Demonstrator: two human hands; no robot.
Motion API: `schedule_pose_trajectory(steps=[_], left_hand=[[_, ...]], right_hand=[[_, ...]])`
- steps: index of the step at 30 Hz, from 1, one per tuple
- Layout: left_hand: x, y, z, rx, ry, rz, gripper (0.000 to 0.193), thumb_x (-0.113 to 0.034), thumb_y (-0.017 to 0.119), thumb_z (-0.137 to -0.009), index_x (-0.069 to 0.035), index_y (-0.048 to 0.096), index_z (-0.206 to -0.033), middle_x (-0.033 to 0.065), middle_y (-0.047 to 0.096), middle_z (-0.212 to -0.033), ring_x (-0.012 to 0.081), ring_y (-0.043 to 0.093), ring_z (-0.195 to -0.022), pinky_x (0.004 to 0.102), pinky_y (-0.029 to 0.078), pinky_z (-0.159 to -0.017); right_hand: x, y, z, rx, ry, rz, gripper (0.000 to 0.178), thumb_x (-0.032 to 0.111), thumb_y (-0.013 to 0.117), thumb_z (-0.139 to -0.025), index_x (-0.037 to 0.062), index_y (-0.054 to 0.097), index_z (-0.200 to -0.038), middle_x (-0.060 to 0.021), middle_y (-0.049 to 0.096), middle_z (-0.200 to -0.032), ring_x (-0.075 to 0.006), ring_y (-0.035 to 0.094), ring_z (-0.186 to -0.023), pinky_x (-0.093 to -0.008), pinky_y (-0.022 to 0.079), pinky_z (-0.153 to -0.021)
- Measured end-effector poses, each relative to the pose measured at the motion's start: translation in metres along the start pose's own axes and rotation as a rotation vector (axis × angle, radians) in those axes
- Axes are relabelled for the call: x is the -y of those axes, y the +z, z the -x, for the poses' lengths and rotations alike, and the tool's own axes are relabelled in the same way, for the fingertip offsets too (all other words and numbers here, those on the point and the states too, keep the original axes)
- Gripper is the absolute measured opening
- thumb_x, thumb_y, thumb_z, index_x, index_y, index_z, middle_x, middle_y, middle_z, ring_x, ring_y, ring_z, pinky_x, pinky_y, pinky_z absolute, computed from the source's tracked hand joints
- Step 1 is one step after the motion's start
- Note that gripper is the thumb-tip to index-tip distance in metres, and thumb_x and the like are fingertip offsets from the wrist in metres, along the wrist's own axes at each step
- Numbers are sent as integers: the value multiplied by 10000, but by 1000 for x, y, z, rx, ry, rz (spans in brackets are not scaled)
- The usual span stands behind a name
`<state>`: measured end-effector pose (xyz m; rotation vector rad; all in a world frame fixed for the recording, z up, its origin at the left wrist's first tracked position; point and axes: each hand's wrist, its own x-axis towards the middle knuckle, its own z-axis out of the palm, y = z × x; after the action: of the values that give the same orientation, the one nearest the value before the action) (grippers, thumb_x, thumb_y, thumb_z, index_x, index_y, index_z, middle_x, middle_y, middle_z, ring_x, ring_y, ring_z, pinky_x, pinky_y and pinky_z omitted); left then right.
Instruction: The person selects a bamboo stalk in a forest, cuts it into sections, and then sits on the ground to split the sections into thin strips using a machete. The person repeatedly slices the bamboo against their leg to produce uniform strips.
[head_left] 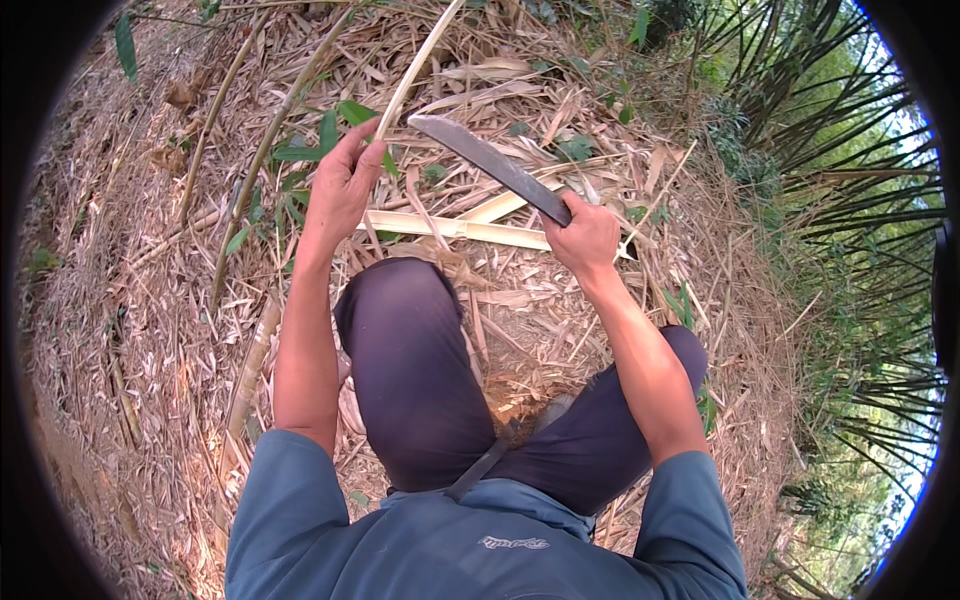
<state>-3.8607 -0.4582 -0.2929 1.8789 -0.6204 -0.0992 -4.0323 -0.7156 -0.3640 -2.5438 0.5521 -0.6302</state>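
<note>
Between the thumb and fingers of my left hand [346, 182] is a long pale bamboo strip [415, 72], which runs up past the top of the view. My right hand [583, 238] is closed round the handle end of a machete [490, 162]. Its dark, flat blade slants up and to the left, the tip a little to the right of the strip and apart from it. Split pale bamboo pieces [500, 234] lie crossed on the ground beyond my knees; the right hand covers part of one.
Dry leaves and husks cover the ground [130, 300]. Thin bamboo stalks [262, 150] lean at the left, with green leaves [325, 138] near my left hand. A dense bamboo stand [840, 200] rises at the right. My bent knees [410, 330] are below the hands.
</note>
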Motion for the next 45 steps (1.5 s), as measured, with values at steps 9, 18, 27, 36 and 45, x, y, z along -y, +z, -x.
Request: schedule_pose_trajectory(steps=[9, 18, 27, 36, 45], left_hand=[[112, -4, 162, 71, -516, 438, 388, -402, 513, -1021, -27, 603, -1063, -1, 623, -863, 67, 544, -747, 231, 465, -674], [93, -20, 167, 290, -516, -56, 354, -260, 536, -967, 13, 623, -1175, 161, 672, -1144, 258, 619, -1027, 350, 463, -937], [78, -18, 197, 265, -576, -41, 340, -214, 458, -1003, 49, 611, -1154, 149, 676, -1094, 193, 602, -979, 326, 462, -906], [74, -14, 205, 136, -514, -46, 386, -302, 425, -1040, 50, 566, -1114, 195, 627, -907, 276, 582, -843, 364, 460, -846], [63, -22, 179, 203, -344, -168, 356, -274, 463, -1002, 59, 587, -994, 220, 594, -785, 320, 564, -739, 403, 451, -727]], right_hand=[[54, 127, 69, 164, -291, -130, 247, 347, 633, -787, 107, 593, -743, -113, 675, -694, -320, 666, -613, -454, 512, -561], [82, 126, 69, 271, -487, -88, 162, 277, 591, -772, 120, 571, -738, -71, 646, -671, -268, 672, -662, -385, 527, -655], [70, 131, 77, 214, -511, -68, 164, 302, 610, -764, 140, 609, -735, -25, 646, -641, -235, 664, -591, -372, 519, -590], [54, 137, 81, 468, -382, -197, 204, 281, 601, -805, 105, 535, -727, -91, 613, -620, -306, 648, -563, -406, 519, -525], [46, 126, 69, 424, -402, -199, 170, 281, 599, -791, 116, 581, -753, -105, 632, -640, -317, 662, -604, -418, 524, -562]])
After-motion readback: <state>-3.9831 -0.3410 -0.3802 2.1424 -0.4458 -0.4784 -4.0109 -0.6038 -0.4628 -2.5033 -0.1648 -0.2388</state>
